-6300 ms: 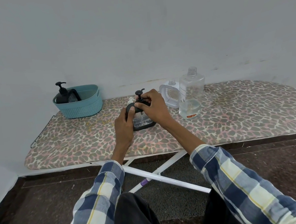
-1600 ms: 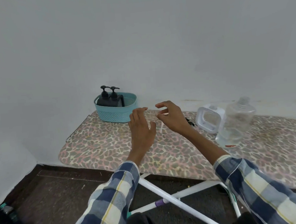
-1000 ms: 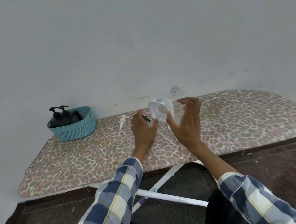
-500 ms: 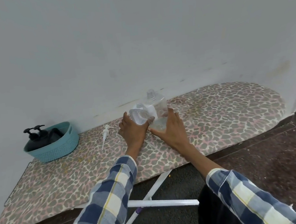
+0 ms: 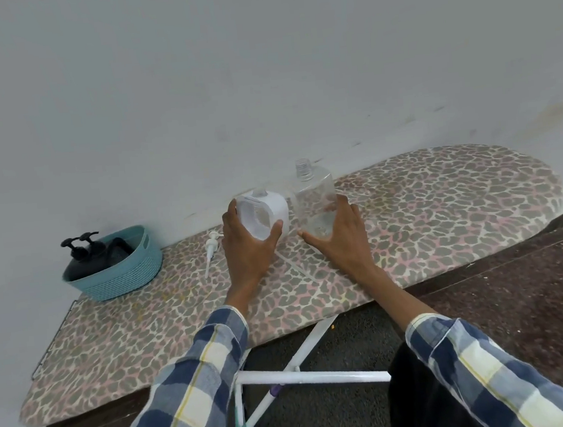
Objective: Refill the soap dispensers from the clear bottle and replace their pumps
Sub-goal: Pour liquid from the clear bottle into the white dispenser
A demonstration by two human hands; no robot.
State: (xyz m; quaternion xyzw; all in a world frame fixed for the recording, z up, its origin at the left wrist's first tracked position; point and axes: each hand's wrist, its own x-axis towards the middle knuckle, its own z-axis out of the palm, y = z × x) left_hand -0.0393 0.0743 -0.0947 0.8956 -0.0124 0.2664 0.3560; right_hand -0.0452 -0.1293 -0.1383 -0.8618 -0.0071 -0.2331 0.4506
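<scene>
Left hand curled round white soap dispenser, uncapped. Right hand gripping clear bottle just beside it, mid-board near wall edge. Loose white pump at 9 o'clock. Open ironing board surface at 3 o'clock. No legible labels.

Clear bottle: transparent plastic, glossy, with a ribbed threaded neck. White dispenser: smooth plastic, matt shell. Loose white pump, at 9 o'clock of the dispenser: smooth plastic. Basket: teal plastic moulded in a ribbed, woven-look texture. Black dispensers in it: dark, slightly glossy plastic. Ironing board: matt printed cloth cover, animal-spot pattern; legs smooth white-painted metal. Sleeves: soft checked woven cloth.
</scene>
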